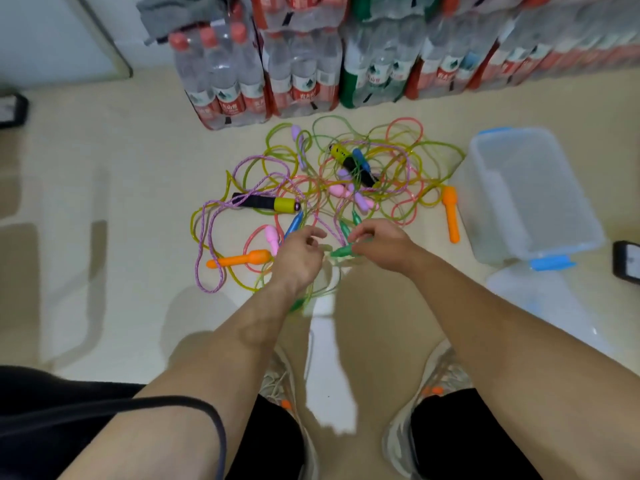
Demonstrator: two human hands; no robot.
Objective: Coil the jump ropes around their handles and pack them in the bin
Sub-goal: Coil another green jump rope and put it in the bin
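Observation:
A tangle of coloured jump ropes (346, 174) lies on the pale floor in front of me. My right hand (381, 245) pinches a green handle (341, 251) at the pile's near edge. Just left of it, my left hand (299, 256) has its fingers curled around a thin green cord that hangs down below it. Orange handles (242, 259) (452, 214), a black-and-yellow handle (266, 202), pink and blue handles lie among the loops. The clear plastic bin (491, 202) with blue latches stands at the right, with nothing inside it.
Shrink-wrapped packs of water bottles (294, 64) stand in a row behind the pile. The bin's clear lid (540, 299) lies on the floor near my right arm. A dark device (627, 259) sits at the right edge. My knees and shoes are below.

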